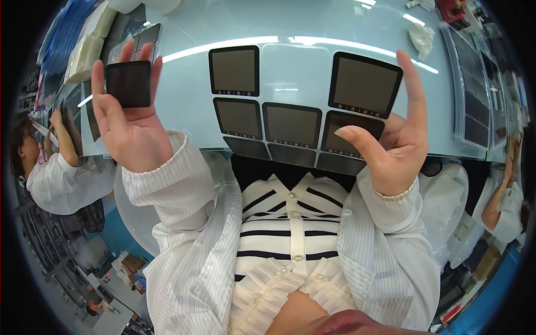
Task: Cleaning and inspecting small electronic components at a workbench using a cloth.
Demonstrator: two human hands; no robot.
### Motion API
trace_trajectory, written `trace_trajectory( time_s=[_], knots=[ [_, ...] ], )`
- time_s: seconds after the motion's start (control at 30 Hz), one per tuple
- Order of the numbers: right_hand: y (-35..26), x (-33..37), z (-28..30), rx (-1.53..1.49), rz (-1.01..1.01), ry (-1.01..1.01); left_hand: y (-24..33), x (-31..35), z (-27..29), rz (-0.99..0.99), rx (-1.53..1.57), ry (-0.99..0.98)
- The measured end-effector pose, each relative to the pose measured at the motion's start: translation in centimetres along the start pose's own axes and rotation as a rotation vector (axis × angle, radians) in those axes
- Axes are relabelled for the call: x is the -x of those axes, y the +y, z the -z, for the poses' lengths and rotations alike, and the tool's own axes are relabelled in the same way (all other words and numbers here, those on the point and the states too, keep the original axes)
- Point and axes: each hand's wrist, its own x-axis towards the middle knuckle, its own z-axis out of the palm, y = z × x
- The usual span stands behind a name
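My left hand [134, 131] holds a small dark square panel [128, 84] against its upright fingers, the thumb over the lower left corner. In front of me is a clear compartmented tray [296, 67] with several dark-framed screen panels, among them one at top left [234, 71] and one at top right [364, 84]. Its top middle compartment holds no panel. My right hand [396, 151] grips the tray's right side: the thumb lies over a lower panel [338, 131], the index finger points up along the edge, and the other fingers are bent and partly hidden behind.
The pale blue glossy table [195, 128] ends close to my body. Stacked trays of dark panels [469, 84] stand at the right, beside a crumpled white wad [421, 40]. Wrapped cream-coloured packs [86, 56] lie at the far left. Other people [67, 184] work at both sides.
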Motion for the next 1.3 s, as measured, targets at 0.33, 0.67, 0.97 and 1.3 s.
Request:
trace_trajectory(
  time_s=[0.33,0.67,0.97,1.3],
  knots=[
    [-0.6,-0.3,0.2,-0.005,0.11,0.056,-1.3,0.4,2.7,0.366,0.246,-0.115],
    [-0.6,-0.7,1.0,0.099,0.2,0.084,-2.1,3.3,0.1,0.465,-0.085,-0.459],
    [0.0,0.2,3.8,-0.07,-0.132,0.059,-1.7,3.5,-1.2,0.24,-0.127,-0.357],
    [0.1,-1.6,5.2,-0.027,0.153,0.42,-0.9,3.5,-0.7,0.406,0.078,-0.534]
  ],
)
